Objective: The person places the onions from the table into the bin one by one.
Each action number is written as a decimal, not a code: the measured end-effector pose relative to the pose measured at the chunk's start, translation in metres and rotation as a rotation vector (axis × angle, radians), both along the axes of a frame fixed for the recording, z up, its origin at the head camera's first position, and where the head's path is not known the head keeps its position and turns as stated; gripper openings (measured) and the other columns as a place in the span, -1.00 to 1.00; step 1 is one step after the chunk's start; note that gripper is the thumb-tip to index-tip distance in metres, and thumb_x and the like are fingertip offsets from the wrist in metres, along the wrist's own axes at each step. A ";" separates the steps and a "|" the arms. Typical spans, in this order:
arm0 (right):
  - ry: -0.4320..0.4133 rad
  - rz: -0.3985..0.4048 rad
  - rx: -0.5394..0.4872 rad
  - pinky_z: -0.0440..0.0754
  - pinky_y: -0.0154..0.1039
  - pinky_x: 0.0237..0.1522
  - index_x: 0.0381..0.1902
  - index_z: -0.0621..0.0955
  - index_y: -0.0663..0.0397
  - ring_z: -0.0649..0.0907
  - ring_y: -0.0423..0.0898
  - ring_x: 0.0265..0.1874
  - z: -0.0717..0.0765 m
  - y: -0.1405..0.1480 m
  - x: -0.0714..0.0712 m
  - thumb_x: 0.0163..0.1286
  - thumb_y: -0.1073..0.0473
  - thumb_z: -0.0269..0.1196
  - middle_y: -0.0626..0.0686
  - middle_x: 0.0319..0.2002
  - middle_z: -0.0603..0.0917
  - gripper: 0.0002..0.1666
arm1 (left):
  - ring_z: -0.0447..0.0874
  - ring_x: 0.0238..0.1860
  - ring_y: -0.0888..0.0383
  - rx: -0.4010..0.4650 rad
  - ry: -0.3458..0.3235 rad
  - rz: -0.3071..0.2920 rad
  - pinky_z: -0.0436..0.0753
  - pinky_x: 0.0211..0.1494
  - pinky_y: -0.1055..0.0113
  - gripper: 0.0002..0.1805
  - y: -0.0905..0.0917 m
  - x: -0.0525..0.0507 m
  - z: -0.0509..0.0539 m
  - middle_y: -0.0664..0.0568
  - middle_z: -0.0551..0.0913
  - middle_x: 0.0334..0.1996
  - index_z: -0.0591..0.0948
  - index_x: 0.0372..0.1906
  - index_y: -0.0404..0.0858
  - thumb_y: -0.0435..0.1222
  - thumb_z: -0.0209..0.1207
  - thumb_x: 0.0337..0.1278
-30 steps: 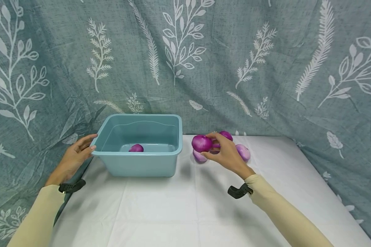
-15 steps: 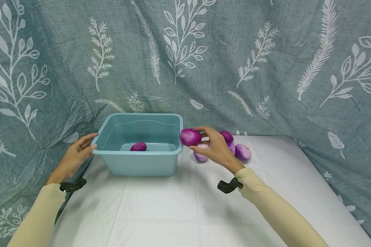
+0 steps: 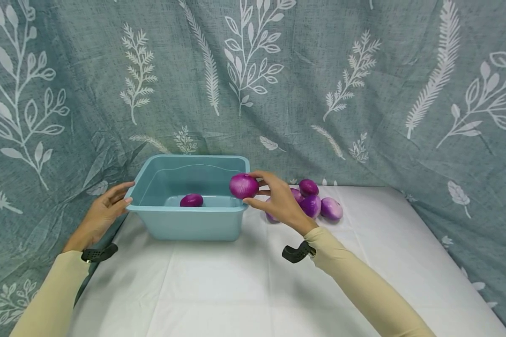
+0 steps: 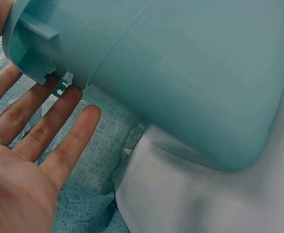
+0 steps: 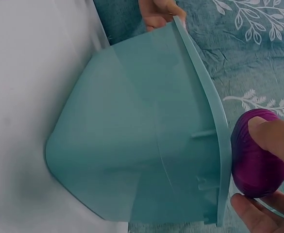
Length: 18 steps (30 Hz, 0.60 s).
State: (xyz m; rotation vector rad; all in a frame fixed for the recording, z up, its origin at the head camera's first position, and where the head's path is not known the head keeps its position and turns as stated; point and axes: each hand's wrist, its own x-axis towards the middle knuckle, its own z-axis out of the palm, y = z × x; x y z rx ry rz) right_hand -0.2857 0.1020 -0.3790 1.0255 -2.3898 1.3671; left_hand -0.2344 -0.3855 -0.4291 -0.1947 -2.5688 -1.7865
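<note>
as your right hand [image 3: 280, 201] pinches it between thumb and fingertips, a glossy, rounded purple onion [image 3: 242, 186] juts out to the left of the fingers, at the right-hand rim of a smooth, blue-green rectangular plastic tub [image 3: 189, 227]. the onion is slightly wider than tall, its longer axis roughly level and pointing toward the tub's mouth; whether its finely lined skin touches the rim, you cannot tell from these angles. your right hand is the nearer; your left hand [image 3: 98, 216] is at the opposite end, fingers spread and fairly straight against the rim. inside, a dark purple oval onion [image 3: 191, 200] lies lengthwise left to right, its underside hidden by the front wall. past your right wrist, a cluster of purple and pale-lilac onions [image 3: 311, 206] sits on a creased white cloth [image 3: 215, 281], before a wrinkled grey-teal curtain printed with white leaves [image 3: 295, 93].
</note>
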 end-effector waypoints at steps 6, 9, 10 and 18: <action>-0.021 0.025 0.008 0.71 -0.26 0.13 0.37 0.51 0.17 0.68 0.08 0.09 -0.003 -0.002 0.003 0.26 0.16 0.55 0.14 0.26 0.59 -0.23 | 0.13 0.55 -0.10 0.004 -0.011 -0.002 0.53 0.42 0.05 -0.30 0.002 0.000 0.000 -0.13 0.04 0.64 0.14 0.65 0.17 0.01 0.08 0.57; -0.020 0.012 0.028 0.72 -0.20 0.13 0.37 0.50 0.21 0.67 0.11 0.11 -0.005 0.005 0.003 0.30 0.17 0.51 0.18 0.28 0.58 -0.26 | 0.13 0.55 -0.10 0.006 -0.013 0.001 0.52 0.42 0.03 -0.30 0.002 0.000 0.000 -0.13 0.04 0.64 0.14 0.65 0.17 0.02 0.08 0.56; -0.014 0.000 0.041 0.73 -0.20 0.12 0.37 0.51 0.20 0.67 0.09 0.10 -0.007 0.008 0.003 0.32 0.15 0.51 0.17 0.27 0.59 -0.27 | 0.13 0.55 -0.11 0.005 -0.012 0.002 0.53 0.41 0.04 -0.30 0.001 0.000 0.000 -0.13 0.04 0.64 0.14 0.65 0.17 0.02 0.08 0.57; 0.013 -0.139 0.109 0.79 -0.04 0.01 0.29 0.59 0.11 0.71 0.10 0.00 -0.023 0.051 -0.004 0.29 0.13 0.53 0.08 0.15 0.66 -0.35 | 0.11 0.56 -0.13 -0.007 -0.001 0.004 0.59 0.34 0.22 -0.30 0.000 0.000 0.000 -0.13 0.03 0.64 0.14 0.66 0.14 0.01 0.07 0.57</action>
